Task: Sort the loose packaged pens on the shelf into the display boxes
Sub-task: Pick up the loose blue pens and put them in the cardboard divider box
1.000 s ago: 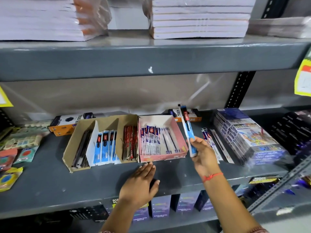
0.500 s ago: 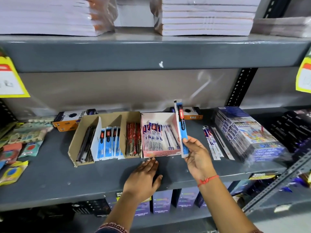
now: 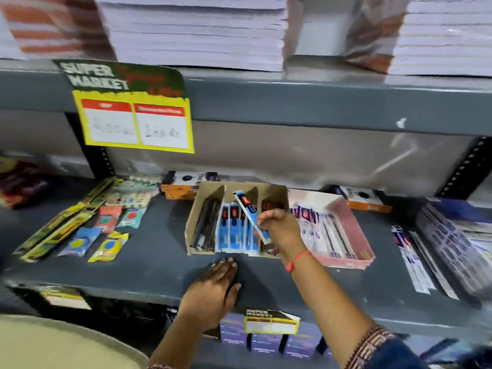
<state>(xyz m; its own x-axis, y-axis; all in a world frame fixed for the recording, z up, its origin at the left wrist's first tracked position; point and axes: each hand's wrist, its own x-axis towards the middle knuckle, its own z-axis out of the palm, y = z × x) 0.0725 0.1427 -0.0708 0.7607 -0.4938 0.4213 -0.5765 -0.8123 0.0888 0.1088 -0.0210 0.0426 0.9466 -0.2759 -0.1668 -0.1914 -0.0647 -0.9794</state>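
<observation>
My right hand (image 3: 279, 229) grips a blue packaged pen (image 3: 246, 206) and holds it tilted over the middle compartment of the brown cardboard display box (image 3: 210, 190), above other blue pen packs (image 3: 234, 230). My left hand (image 3: 215, 283) lies flat on the grey shelf (image 3: 149, 265) just in front of that box, holding nothing. A pink display box (image 3: 354, 230) with white and blue pen packs stands to the right. A few loose pen packs (image 3: 410, 257) lie on the shelf further right.
Small blister packs (image 3: 106, 235) and long yellow packs (image 3: 56, 230) lie at the left. Orange-and-black boxes (image 3: 183, 186) stand behind the display boxes. A yellow price sign (image 3: 135, 121) hangs from the upper shelf, which carries stacked notebooks. Wrapped packs (image 3: 458, 235) sit at far right.
My right hand has carried the blue pen pack leftward from beside the pink box to over the brown box's middle compartment. The camera view has swung to the left. My left hand stays flat.
</observation>
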